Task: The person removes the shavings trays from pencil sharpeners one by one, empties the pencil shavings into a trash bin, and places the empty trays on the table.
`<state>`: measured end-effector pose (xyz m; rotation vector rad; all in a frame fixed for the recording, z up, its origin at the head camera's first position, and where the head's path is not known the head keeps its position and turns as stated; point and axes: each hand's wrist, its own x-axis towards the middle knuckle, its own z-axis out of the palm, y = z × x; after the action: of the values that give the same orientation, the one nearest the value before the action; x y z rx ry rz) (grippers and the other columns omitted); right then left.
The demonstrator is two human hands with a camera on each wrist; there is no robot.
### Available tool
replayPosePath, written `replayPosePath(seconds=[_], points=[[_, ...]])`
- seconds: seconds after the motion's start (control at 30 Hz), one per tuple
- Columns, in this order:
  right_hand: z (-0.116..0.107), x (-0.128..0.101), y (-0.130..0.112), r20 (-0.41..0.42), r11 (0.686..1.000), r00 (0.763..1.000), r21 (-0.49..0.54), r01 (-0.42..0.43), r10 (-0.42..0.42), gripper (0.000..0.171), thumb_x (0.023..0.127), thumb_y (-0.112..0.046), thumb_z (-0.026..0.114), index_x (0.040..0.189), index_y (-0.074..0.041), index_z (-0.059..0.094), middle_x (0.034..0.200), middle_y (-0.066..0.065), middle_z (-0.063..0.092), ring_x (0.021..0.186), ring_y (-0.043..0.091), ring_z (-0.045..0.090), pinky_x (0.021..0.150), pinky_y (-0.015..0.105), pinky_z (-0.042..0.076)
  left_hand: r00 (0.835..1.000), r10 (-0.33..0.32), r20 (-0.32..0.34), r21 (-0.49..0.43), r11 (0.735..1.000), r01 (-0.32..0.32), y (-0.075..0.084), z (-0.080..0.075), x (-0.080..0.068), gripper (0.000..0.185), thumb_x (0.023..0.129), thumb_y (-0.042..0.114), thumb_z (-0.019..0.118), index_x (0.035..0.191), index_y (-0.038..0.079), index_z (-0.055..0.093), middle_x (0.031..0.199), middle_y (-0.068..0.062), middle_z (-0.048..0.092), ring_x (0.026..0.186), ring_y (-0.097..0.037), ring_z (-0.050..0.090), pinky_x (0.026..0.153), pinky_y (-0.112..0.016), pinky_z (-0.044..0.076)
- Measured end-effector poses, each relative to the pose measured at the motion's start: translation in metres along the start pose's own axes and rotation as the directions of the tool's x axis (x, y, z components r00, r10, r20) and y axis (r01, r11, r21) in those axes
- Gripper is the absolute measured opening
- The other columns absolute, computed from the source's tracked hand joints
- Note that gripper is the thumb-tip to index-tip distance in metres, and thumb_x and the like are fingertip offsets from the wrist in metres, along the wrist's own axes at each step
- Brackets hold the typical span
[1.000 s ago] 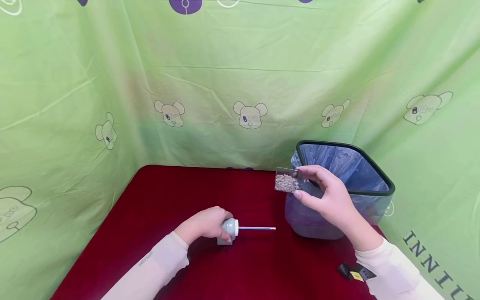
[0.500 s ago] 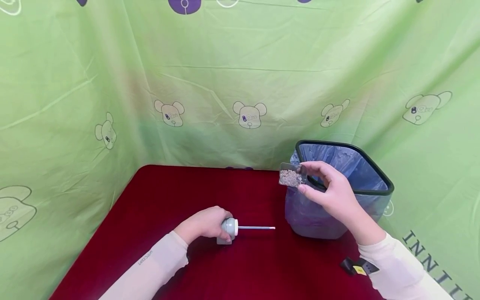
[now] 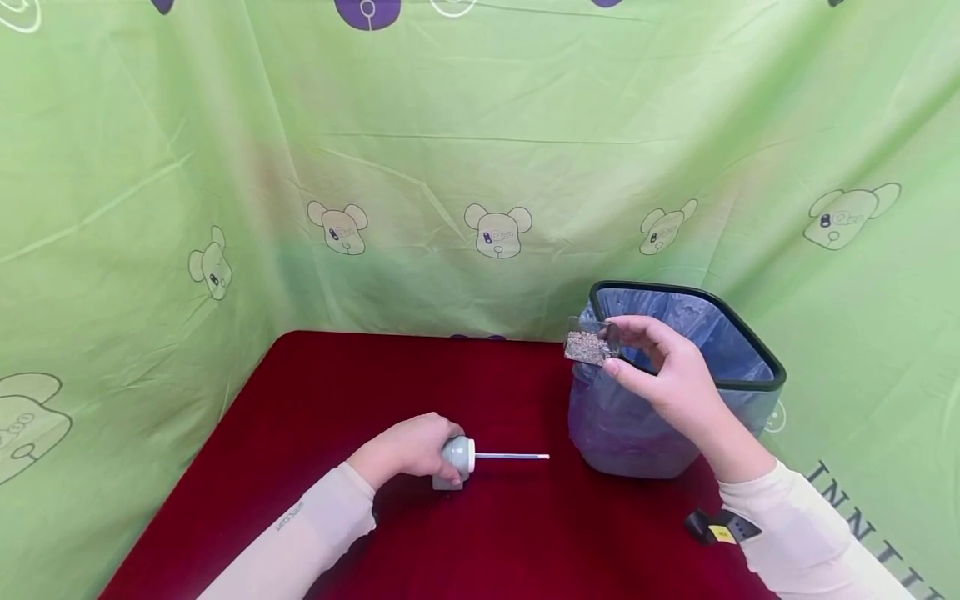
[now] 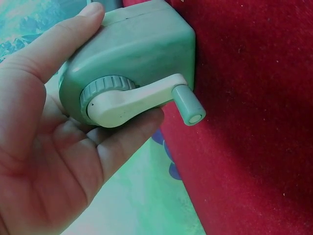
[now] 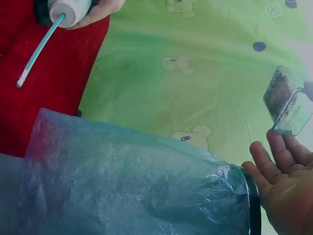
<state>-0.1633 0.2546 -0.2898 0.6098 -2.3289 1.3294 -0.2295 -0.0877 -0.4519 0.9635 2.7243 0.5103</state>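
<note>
The right hand (image 3: pixel 667 375) is pinching a small clear drawer (image 3: pixel 588 343) of grey pencil shavings, tipping it at the near left rim of the bin (image 3: pixel 757 379), which is standing at the table's (image 3: pixel 337 400) far right corner, lined with a blue bag (image 3: pixel 615 429). The left hand (image 3: pixel 408 446) is gripping the green sharpener (image 3: pixel 455 461) near the table's middle, with a pencil (image 3: pixel 513 457) sticking out toward the bin. The drawer is hanging right over the rim rather than well inside, so I reckon some shavings could be falling onto the red cloth or down the outside of the bag. The left sleeve (image 3: pixel 300 533) is carrying small lettering, too blurred to read; big dark letters on the green backdrop (image 3: pixel 480 125) at lower right are reading something like "INNI".
</note>
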Motion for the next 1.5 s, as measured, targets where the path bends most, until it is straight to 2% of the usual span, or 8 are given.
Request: replayPosePath(seconds=[0.3, 0.9, 1.5], points=[[-0.007, 0.005, 0.004, -0.022, 0.999, 1.0, -0.044, 0.005, -0.006, 0.047, 0.087, -0.002, 0.077, 0.132, -0.004, 0.063, 0.114, -0.013, 0.068, 0.11, 0.002, 0.06, 0.099, 0.009, 0.042, 1.0, 0.002, 0.0, 0.009, 1.0, -0.002, 0.0, -0.001, 0.0, 0.056, 0.072, 0.039, 0.092, 0.115, 0.012, 0.071, 0.091, 0.008, 0.066, 0.076, -0.006, 0.059, 0.069, -0.024, 0.052], [-0.023, 0.009, 0.007, -0.043, 0.993, 0.998, -0.105, -0.046, 0.041, 0.045, 0.09, -0.008, 0.078, 0.133, -0.006, 0.063, 0.114, -0.015, 0.069, 0.109, -0.004, 0.061, 0.097, 0.008, 0.044, 1.0, 0.011, 0.001, 0.018, 1.0, -0.011, 0.0, 0.001, 0.001, 0.056, 0.072, 0.04, 0.092, 0.115, 0.011, 0.071, 0.091, 0.008, 0.067, 0.075, -0.006, 0.059, 0.069, -0.024, 0.052], [-0.037, 0.01, 0.013, -0.058, 0.981, 0.994, -0.163, -0.102, 0.094, 0.046, 0.092, -0.016, 0.078, 0.135, -0.01, 0.063, 0.117, -0.008, 0.068, 0.108, -0.003, 0.06, 0.094, 0.007, 0.044, 1.0, -0.006, 0.011, 0.022, 1.0, 0.006, 0.001, -0.001, 0.0, 0.057, 0.074, 0.04, 0.091, 0.119, 0.012, 0.07, 0.095, 0.007, 0.067, 0.078, -0.007, 0.059, 0.072, -0.025, 0.054]])
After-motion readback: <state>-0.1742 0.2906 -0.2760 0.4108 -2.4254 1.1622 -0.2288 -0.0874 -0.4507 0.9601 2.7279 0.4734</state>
